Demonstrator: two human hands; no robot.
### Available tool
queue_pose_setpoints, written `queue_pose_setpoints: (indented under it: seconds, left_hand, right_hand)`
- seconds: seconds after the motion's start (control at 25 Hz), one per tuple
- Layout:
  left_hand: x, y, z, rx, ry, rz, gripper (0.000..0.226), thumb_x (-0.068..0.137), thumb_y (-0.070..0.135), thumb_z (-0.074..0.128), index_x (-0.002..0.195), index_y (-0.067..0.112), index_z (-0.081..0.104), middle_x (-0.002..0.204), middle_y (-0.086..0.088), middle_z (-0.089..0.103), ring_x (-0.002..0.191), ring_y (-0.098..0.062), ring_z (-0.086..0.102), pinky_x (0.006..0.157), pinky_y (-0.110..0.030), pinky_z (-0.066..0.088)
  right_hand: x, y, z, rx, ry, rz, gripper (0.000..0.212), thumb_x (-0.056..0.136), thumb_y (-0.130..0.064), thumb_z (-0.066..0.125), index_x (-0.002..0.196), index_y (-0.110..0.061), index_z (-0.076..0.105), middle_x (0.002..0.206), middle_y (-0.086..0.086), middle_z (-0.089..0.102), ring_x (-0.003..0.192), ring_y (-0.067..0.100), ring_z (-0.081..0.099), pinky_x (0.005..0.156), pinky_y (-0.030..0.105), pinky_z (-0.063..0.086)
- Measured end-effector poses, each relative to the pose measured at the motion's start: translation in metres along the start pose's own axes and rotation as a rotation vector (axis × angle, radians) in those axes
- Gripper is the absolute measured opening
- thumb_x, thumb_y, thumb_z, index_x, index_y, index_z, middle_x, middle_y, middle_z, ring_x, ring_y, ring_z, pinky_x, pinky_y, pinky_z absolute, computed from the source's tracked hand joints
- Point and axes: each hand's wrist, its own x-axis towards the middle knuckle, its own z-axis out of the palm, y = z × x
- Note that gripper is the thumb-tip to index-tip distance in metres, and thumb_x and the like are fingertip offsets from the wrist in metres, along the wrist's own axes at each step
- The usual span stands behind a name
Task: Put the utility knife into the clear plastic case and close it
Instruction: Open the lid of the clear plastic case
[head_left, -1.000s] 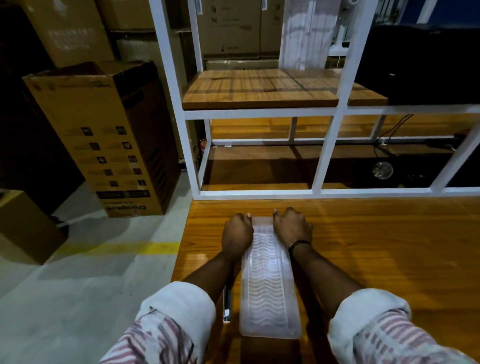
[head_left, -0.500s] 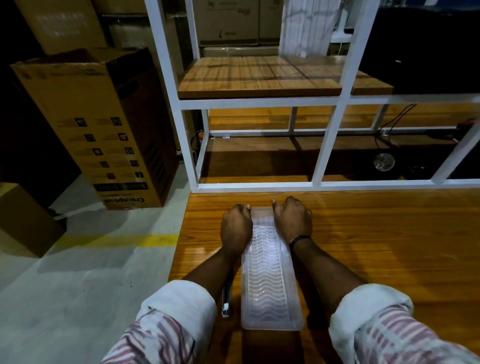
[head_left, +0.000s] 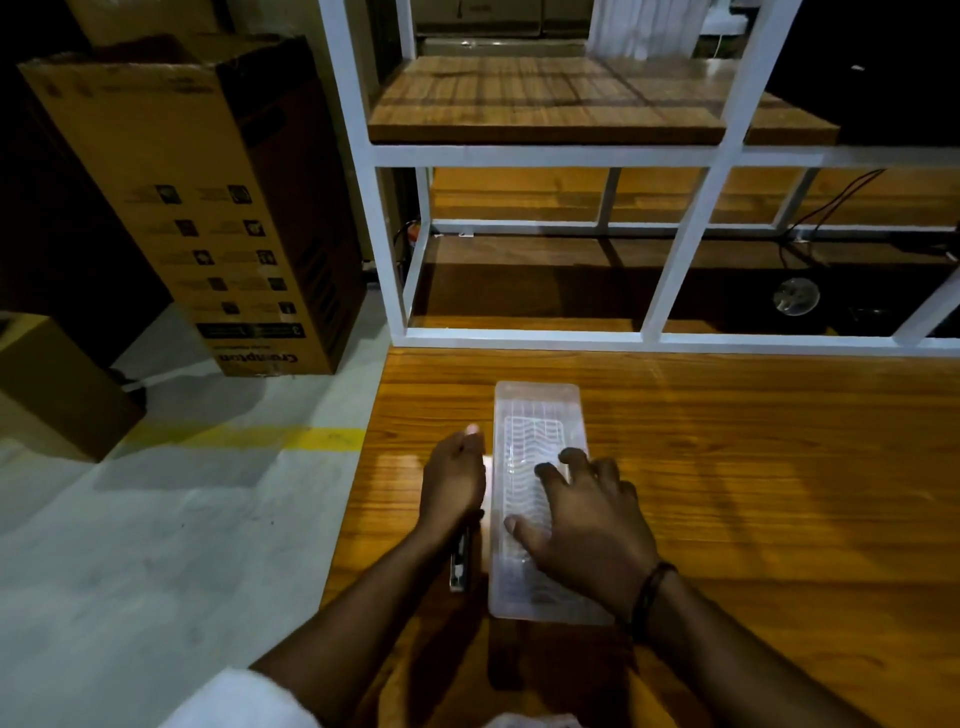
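Clear plastic case under spread right hand fingers; utility knife beneath loosely curled left hand.

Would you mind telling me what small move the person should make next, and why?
Probably lift the lid of the clear plastic case. The case lies flat and looks closed on the wooden table, the right hand spread on top, while the utility knife lies outside, beside its left edge under the left hand.
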Motion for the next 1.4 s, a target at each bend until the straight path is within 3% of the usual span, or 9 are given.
queue_pose_setpoints:
  seconds: [0.12,0.28,0.64,0.84,1.0,1.08,1.16,1.28,1.4]
  left_hand:
    - [-0.028,0.008,-0.007,-0.133,-0.139,-0.200,0.047,0.111,0.038,0.039,0.108,0.008,0.074,0.081,-0.006,0.074,0.053,-0.008,0.068,0.045,-0.015,0.049]
    - [-0.043,0.007,-0.010,-0.125,-0.200,-0.192,0.046,0.112,0.039,0.035,0.104,0.018,0.074,0.084,0.005,0.076,0.065,-0.009,0.068,0.043,-0.014,0.050]
    - [-0.031,0.012,-0.013,-0.112,-0.263,-0.166,0.047,0.112,0.038,0.034,0.100,0.018,0.075,0.075,0.012,0.079,0.058,0.000,0.071,0.045,-0.015,0.049]
    - [-0.036,0.019,-0.014,-0.125,-0.282,-0.179,0.045,0.112,0.035,0.036,0.111,0.011,0.074,0.087,0.006,0.077,0.059,-0.002,0.072,0.043,-0.015,0.050]
    - [-0.038,0.013,-0.017,-0.105,-0.292,-0.077,0.031,0.107,0.018,0.049,0.112,0.004,0.076,0.097,-0.008,0.079,0.075,-0.021,0.073,0.048,-0.022,0.054]
    - [-0.034,0.004,-0.016,-0.031,-0.281,0.047,0.026,0.100,0.011,0.056,0.103,0.009,0.081,0.097,-0.014,0.082,0.087,-0.036,0.077,0.068,-0.043,0.065]
    - [-0.031,-0.003,-0.015,0.022,-0.258,0.108,0.026,0.096,0.015,0.058,0.102,0.019,0.083,0.096,-0.007,0.084,0.093,-0.032,0.080,0.087,-0.055,0.064]
    - [-0.026,-0.015,-0.011,0.035,-0.256,0.150,0.031,0.089,0.024,0.058,0.104,0.030,0.083,0.103,0.002,0.084,0.100,-0.024,0.079,0.095,-0.055,0.061]
    - [-0.027,-0.016,-0.011,0.010,-0.256,0.156,0.028,0.090,0.025,0.060,0.106,0.027,0.084,0.100,0.001,0.084,0.088,-0.019,0.080,0.091,-0.043,0.061]
  right_hand:
    - [-0.017,-0.009,0.001,-0.039,-0.143,-0.004,0.113,0.069,-0.091,0.041,0.156,-0.023,0.016,0.167,0.016,0.009,0.147,0.047,0.014,0.111,0.056,0.032]
    - [-0.013,-0.017,0.013,-0.077,-0.278,-0.014,0.151,0.049,-0.102,0.044,0.157,-0.013,-0.013,0.162,0.029,-0.020,0.146,0.058,-0.013,0.116,0.063,0.018]
    - [-0.010,-0.025,0.011,-0.036,-0.314,-0.007,0.149,0.054,-0.092,0.058,0.155,-0.011,-0.014,0.160,0.033,-0.022,0.143,0.063,-0.016,0.114,0.068,0.017]
    - [-0.006,-0.020,0.003,0.104,-0.406,0.031,0.146,0.056,-0.088,0.064,0.156,-0.021,-0.019,0.161,0.022,-0.029,0.145,0.054,-0.024,0.118,0.064,0.013]
    - [-0.010,-0.010,-0.009,0.308,-0.409,0.039,0.141,0.064,-0.070,0.075,0.156,-0.025,-0.021,0.163,0.011,-0.030,0.148,0.043,-0.026,0.122,0.058,0.009]
    - [-0.013,-0.002,-0.012,0.456,-0.360,0.025,0.137,0.064,-0.063,0.078,0.157,-0.027,-0.017,0.167,0.004,-0.020,0.153,0.034,-0.016,0.124,0.053,0.016]
    - [-0.016,0.008,-0.018,0.668,-0.237,0.052,0.122,0.072,-0.045,0.080,0.159,-0.032,-0.004,0.168,-0.003,0.008,0.150,0.024,0.022,0.111,0.043,0.043]
    - [-0.026,0.026,-0.034,0.999,-0.047,0.199,0.086,0.087,-0.009,0.068,0.153,-0.040,0.022,0.127,-0.022,0.052,0.099,0.003,0.060,0.071,0.023,0.055]
    - [-0.030,0.050,-0.038,1.015,0.109,0.324,0.077,0.089,-0.003,0.063,0.149,-0.041,0.033,0.111,-0.016,0.062,0.097,0.012,0.066,0.076,0.040,0.059]
